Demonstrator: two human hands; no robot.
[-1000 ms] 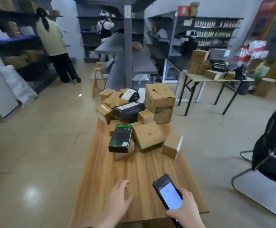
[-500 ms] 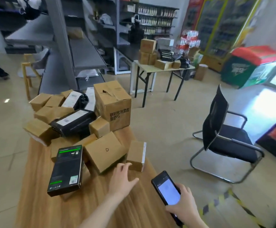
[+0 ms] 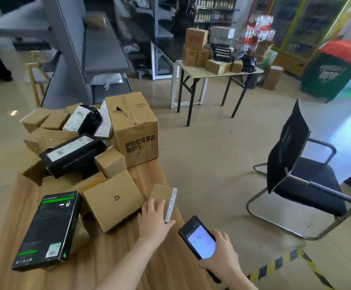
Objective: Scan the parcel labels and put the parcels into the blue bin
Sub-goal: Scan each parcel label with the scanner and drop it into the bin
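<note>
We note the left hand [image 3: 153,218] laid on the small brown cardboard parcel with a white label on its side [image 3: 163,197], fingers spread and curved over its near face, thumb at the labelled edge; the grip is partial, not fully wrapped. The parcel stands on the wooden bench [image 3: 128,258], at the bench's right edge, just beside a larger flat brown cardboard box [image 3: 114,199]. The right hand [image 3: 220,256] is wrapped around a black smartphone with a lit screen [image 3: 199,237], held just off the bench's right edge, near the parcel.
</note>
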